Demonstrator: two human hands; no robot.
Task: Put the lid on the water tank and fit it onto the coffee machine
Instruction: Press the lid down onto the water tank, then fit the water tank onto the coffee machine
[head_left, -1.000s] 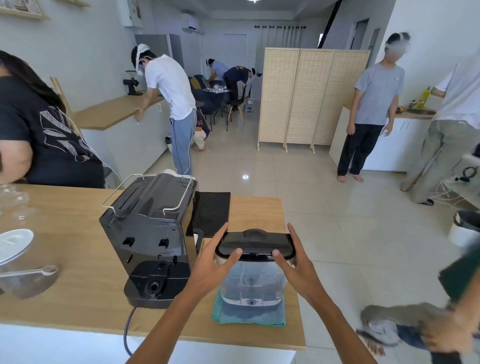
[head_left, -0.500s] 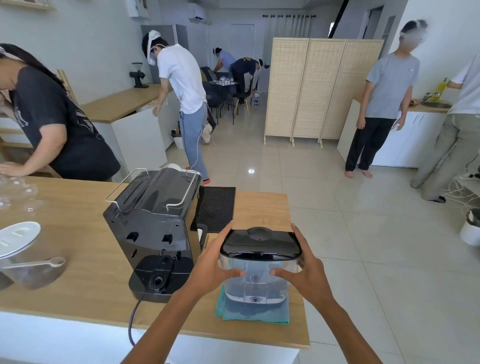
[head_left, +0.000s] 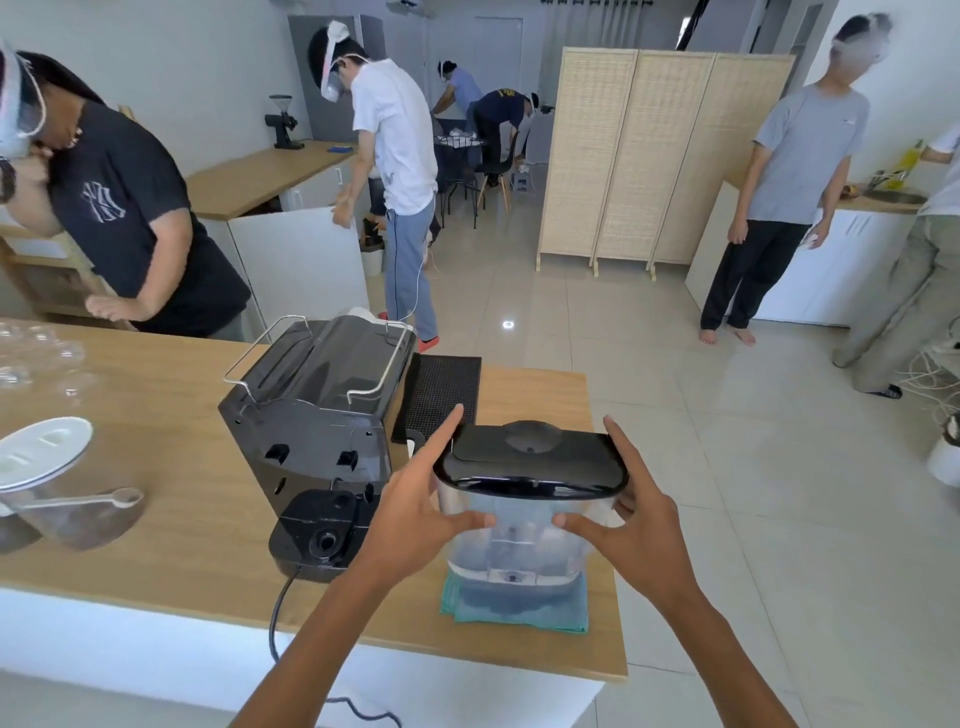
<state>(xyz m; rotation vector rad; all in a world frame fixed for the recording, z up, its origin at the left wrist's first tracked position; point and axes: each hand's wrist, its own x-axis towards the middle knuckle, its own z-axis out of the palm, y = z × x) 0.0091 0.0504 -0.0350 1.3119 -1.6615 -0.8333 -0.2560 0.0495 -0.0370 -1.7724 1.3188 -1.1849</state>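
Observation:
A clear plastic water tank (head_left: 517, 540) with its glossy black lid (head_left: 530, 462) on top is held just above a teal cloth (head_left: 519, 613) near the counter's front right corner. My left hand (head_left: 415, 512) grips the tank's left side, index finger stretched along the lid's edge. My right hand (head_left: 631, 525) grips its right side, thumb across the front. The black coffee machine (head_left: 317, 415) stands to the left with its back facing me, its rear base socket (head_left: 324, 540) bare.
A black drip mat (head_left: 441, 395) lies behind the tank. A clear jar (head_left: 57, 493) with a white lid and scoop sits at the left on the wooden counter (head_left: 182, 519). The machine's power cord (head_left: 278, 618) hangs over the front edge. Several people stand around.
My hands slid from the lid down onto the tank's sides. The tank now sits a little higher over the cloth, and my view has tilted slightly.

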